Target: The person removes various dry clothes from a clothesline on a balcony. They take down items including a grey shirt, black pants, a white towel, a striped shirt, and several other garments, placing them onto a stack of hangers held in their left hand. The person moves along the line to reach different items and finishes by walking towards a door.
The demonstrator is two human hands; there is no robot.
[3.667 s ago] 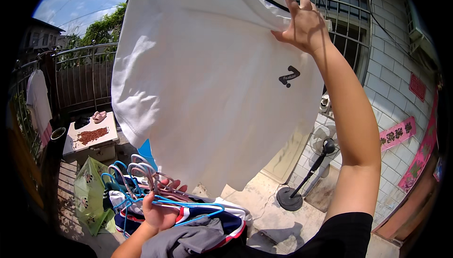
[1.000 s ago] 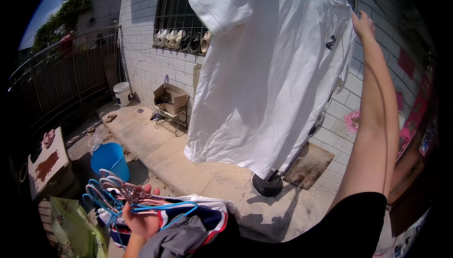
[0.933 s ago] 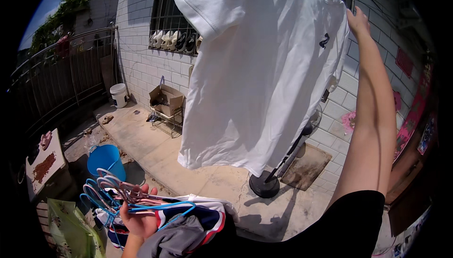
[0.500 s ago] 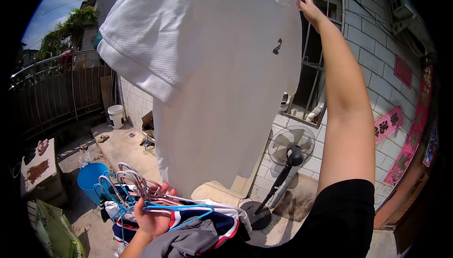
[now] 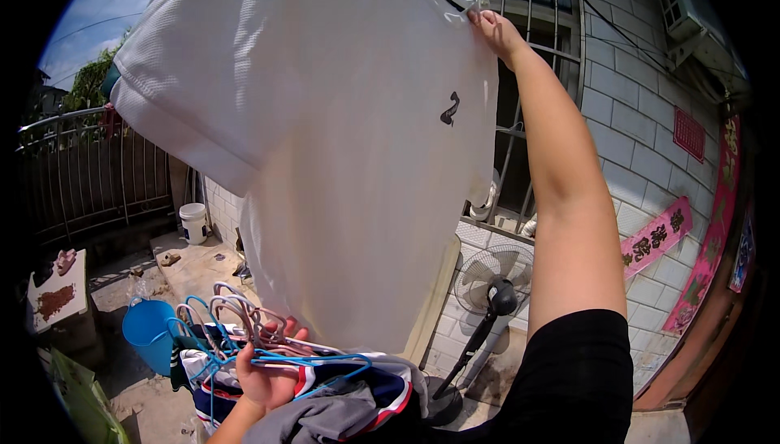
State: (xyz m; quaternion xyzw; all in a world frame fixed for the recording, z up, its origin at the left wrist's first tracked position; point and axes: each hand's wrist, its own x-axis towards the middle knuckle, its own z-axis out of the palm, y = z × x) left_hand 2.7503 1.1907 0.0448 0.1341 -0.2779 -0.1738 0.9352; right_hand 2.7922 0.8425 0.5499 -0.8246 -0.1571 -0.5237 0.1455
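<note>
A large white T-shirt [image 5: 349, 168] with a small dark mark on its chest hangs in front of me, filling the middle of the view. Up at its neckline, my right hand [image 5: 496, 36] is closed, pinching the collar edge with arm stretched out. Low in the view, my left hand [image 5: 272, 371] is wrapped round a bunch of blue and pink hangers [image 5: 244, 326]. Several garments hang from these hangers, among them a grey one [image 5: 325, 411] and a navy one with red and white trim [image 5: 382, 391]. What holds the T-shirt at the top is partly out of view.
Behind the T-shirt stands a black fan [image 5: 496, 290] beside a white tiled wall with a barred window [image 5: 536, 5]. To the left are a blue bucket [image 5: 150, 338], a white bucket [image 5: 193, 223], a pale box-like stand [image 5: 57, 298] and a metal railing [image 5: 89, 168].
The T-shirt and my right hand have shifted left and slightly lower in the view, with the background moving too. My left hand keeps its hold on the hangers.
</note>
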